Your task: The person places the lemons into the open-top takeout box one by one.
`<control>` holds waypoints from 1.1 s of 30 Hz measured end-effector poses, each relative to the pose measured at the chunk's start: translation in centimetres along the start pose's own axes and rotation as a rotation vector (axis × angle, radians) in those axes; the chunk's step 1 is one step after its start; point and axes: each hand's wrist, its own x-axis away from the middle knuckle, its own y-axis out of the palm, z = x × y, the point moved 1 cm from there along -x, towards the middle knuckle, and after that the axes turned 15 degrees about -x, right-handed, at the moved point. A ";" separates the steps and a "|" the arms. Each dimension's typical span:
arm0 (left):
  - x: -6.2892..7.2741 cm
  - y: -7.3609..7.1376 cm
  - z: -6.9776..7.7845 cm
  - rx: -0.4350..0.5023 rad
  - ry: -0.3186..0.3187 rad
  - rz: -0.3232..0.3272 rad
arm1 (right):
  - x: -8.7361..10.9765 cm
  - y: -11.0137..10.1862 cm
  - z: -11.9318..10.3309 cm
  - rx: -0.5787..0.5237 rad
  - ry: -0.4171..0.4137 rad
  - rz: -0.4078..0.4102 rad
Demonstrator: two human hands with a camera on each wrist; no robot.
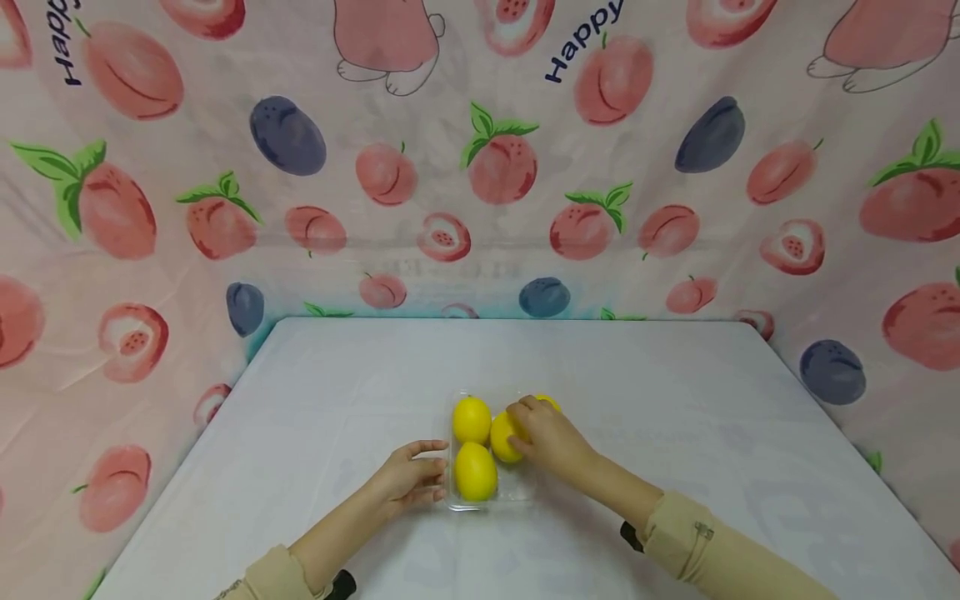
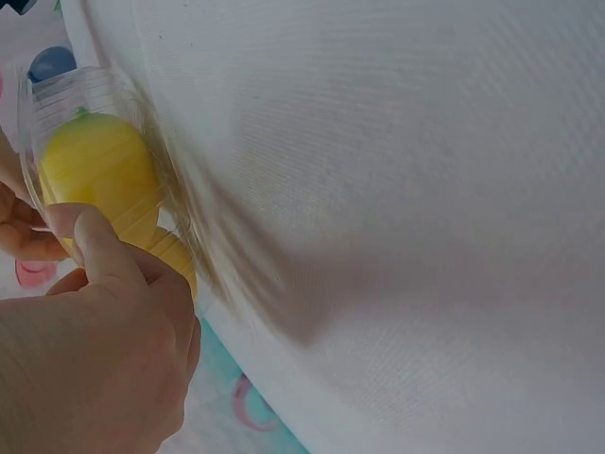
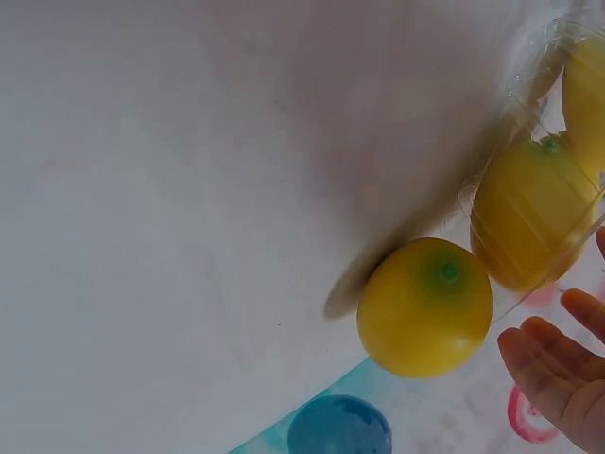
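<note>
A clear plastic tray [image 1: 513, 493] stands on the white table with three yellow lemons in it. The far-left lemon [image 1: 472, 420] and the near-left lemon [image 1: 476, 472] lie by its left wall. My right hand [image 1: 558, 442] is over the third lemon [image 1: 504, 439], partly covering it; in the right wrist view its fingers [image 3: 544, 355] look loosely extended, apart from the lemons. Another lemon [image 3: 425, 307] lies outside the tray, mostly hidden behind that hand in the head view. My left hand [image 1: 408, 475] rests with spread fingers against the tray's left wall.
The white table [image 1: 337, 375] stretches out on both sides of the tray. Behind it hangs a pink curtain [image 1: 450, 167] printed with peaches, blue fruit and lettering. Beige sleeves [image 1: 690, 537] end at the forearms, with dark wrist cameras [image 1: 632, 537] beneath.
</note>
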 end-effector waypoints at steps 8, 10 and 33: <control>-0.1 0.1 0.1 -0.002 0.005 -0.006 | -0.2 -0.7 0.7 -0.036 0.023 0.050; -0.1 0.0 0.2 -0.004 0.003 -0.012 | -0.3 -0.9 0.9 -0.043 0.032 0.057; -0.1 0.0 -0.1 -0.023 -0.001 -0.028 | -1.4 -2.8 4.6 -0.093 0.191 0.047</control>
